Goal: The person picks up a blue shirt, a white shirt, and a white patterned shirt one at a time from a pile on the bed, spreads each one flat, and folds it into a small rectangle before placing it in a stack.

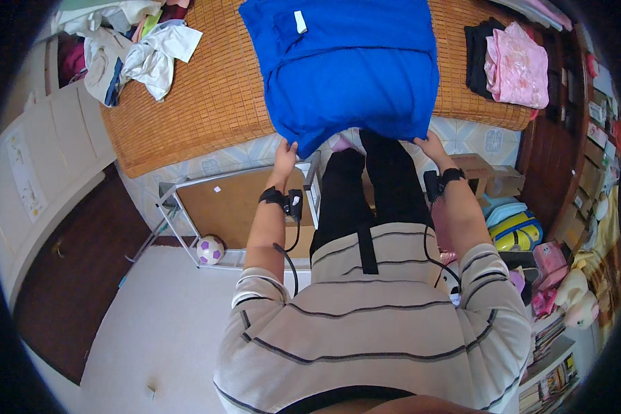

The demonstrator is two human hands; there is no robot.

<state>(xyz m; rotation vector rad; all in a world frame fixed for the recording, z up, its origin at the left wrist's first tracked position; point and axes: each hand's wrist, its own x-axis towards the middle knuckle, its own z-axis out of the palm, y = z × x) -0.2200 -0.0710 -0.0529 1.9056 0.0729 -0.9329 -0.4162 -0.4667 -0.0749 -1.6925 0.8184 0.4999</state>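
A blue cloth garment (352,85) with a white tag (300,22) lies spread over a woven bamboo mat (207,103), its near edge hanging past the mat's rim. My left hand (286,155) pinches the garment's near left corner, and a bit of cloth droops beside the fingers. At the near right corner, my right hand (430,146) grips the cloth between thumb and fingers. Between the two hands the near edge sags in a loose curve. Both wrists carry black straps with small devices and cables.
Rumpled white clothes (155,57) lie at the mat's far left. Folded pink clothing (517,67) rests by a black folded garment (478,57) on the right. Below stand a white-framed board (227,207), a purple-and-white ball (210,250), cardboard boxes (504,181) and a yellow-blue bag (517,231).
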